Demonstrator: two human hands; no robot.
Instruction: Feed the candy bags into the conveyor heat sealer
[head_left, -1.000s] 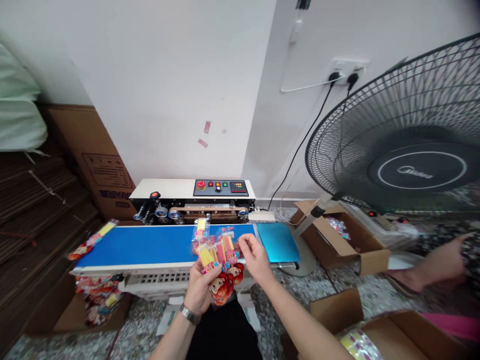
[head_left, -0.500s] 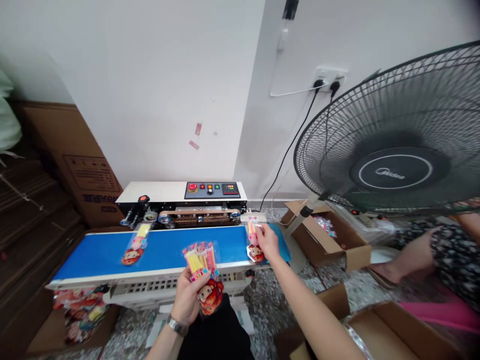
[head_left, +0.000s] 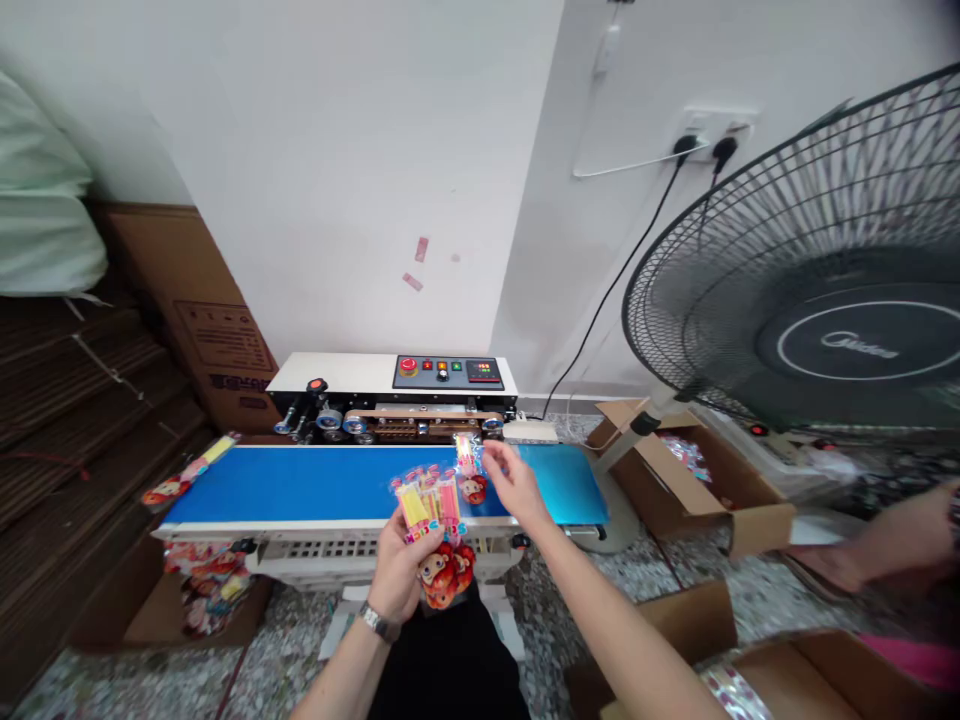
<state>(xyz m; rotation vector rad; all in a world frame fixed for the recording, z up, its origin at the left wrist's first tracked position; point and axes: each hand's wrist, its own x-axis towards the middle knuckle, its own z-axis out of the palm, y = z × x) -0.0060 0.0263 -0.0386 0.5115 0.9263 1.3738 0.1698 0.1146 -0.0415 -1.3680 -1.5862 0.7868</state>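
My left hand (head_left: 409, 565) is closed around a fanned bunch of clear packets (head_left: 429, 510) with yellow and pink sticks, the letters "STICK" and a red-haired cartoon figure. Over the blue conveyor belt (head_left: 300, 485), my right hand (head_left: 516, 488) pinches the right edge of a single packet (head_left: 470, 462). That packet's top end lies at the intake side of the band sealer (head_left: 427, 425). Another packet (head_left: 187, 473) hangs over the belt's left end, tilted, above a cardboard box.
A box of packets (head_left: 214, 590) stands below the belt's left end. The large fan (head_left: 810, 280) takes up the right side, beside an open carton (head_left: 697, 480). Another open box (head_left: 810, 680) is at lower right. Someone's leg and foot (head_left: 847, 560) show at far right.
My right hand has moved left along the belt with its packet, up to the sealer. The far packet has travelled from the belt's left part over its end. The view has shifted slightly left.
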